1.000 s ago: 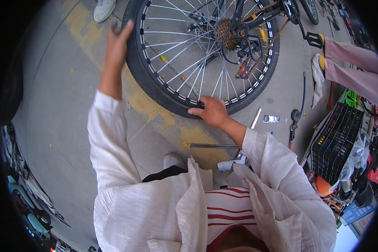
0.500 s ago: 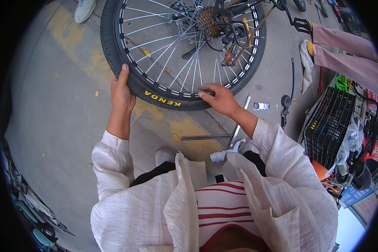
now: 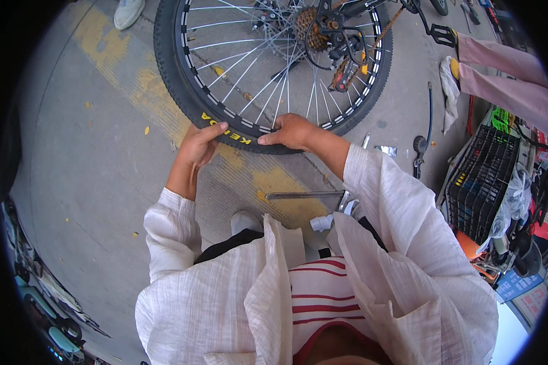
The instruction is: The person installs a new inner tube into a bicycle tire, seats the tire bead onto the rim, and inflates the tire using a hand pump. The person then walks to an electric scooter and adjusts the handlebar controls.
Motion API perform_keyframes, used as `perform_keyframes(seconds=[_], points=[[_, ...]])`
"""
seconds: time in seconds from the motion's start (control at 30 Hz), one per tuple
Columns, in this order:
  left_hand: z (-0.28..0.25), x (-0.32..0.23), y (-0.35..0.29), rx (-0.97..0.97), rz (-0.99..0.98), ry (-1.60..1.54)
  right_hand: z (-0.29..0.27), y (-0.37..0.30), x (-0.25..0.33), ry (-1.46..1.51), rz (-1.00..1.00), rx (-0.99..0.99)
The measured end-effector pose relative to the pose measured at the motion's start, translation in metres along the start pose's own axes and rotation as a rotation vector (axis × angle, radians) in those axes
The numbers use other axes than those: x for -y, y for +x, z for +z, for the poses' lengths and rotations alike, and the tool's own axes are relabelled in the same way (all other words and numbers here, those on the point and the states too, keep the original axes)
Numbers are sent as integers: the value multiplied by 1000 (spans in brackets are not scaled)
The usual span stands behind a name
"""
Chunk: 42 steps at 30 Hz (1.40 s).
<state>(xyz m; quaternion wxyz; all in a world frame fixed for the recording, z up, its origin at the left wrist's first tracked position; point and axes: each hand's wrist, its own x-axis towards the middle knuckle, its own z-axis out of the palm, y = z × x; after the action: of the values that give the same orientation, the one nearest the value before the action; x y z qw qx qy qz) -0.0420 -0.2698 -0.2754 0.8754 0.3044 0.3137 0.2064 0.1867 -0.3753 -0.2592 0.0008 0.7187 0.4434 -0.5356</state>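
Our left hand is clasping the near edge of the black tire, fingers curled over its sidewall, while our right hand is pinching the same tire just beside it, thumb pressing toward the rim. The wheel is standing upright on the concrete floor, its spokes and rear sprockets above our hands. We are judging that we are working the tire's edge along the rim; the next move calls for sliding both hands further round with steady thumb pressure. A metal bar is lying near our shoe.
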Motion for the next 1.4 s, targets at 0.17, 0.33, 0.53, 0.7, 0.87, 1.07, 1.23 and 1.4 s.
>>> perform_keyframes(seconds=[0.17, 0.33, 0.53, 0.7, 0.87, 1.07, 1.23, 1.4], points=[[-12, 11, 6, -65, 20, 71, 26, -24, 13, -255, -69, -455], [9, 26, -3, -2, 81, -327, 29, -29, 1, -77, -167, -441], [13, 58, 1, -171, 35, -216, 1, -41, -67, 219, -188, -475], [18, 26, 5, -198, 123, -289, -8, -30, -52, 10, -415, -325], [36, 44, -17, -184, -105, -200, -9, -13, -9, -86, -374, -18], [16, 42, -6, -116, -46, -28, 2, -11, 16, -235, -157, -97], [9, 47, -2, -202, 48, 56, 31, -29, 24, -158, -210, -487], [18, 11, 0, -302, 247, 11, 20, -38, -24, 189, -384, -777]])
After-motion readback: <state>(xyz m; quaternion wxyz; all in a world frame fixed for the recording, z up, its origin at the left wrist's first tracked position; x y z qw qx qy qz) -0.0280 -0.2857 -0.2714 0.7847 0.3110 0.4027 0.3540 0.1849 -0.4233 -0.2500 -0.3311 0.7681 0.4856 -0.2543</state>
